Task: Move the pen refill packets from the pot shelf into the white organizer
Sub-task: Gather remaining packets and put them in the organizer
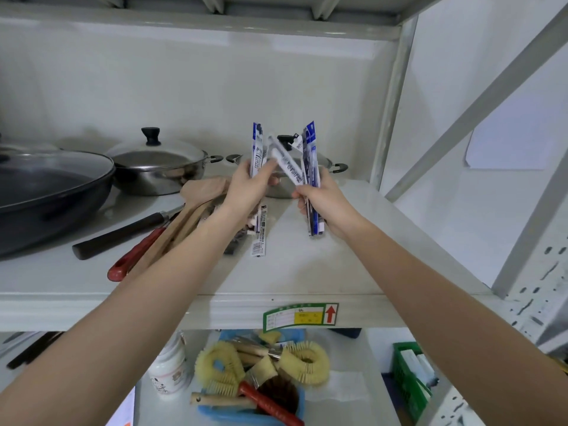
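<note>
Above the pot shelf, both hands are raised and loaded. Left hand grips a bundle of pen refill packets, fingers curled round the middle so that the ends stick out above and below the fist; this keeps the long, slippery sleeves from fanning apart. Right hand likewise closes round a second bundle, held near upright. One white packet lies slantwise between the two bundles, touching both; which hand controls it cannot be told. Judgement: the packets are being gathered into one handful so that a single carry will serve. No packet appears to lie loose on the shelf board, though the left forearm hides part of it.

Lidded steel pot and dark pan stand to the left, with wooden utensils beside them. White organizer is not in view; delivery is not yet begun.
</note>
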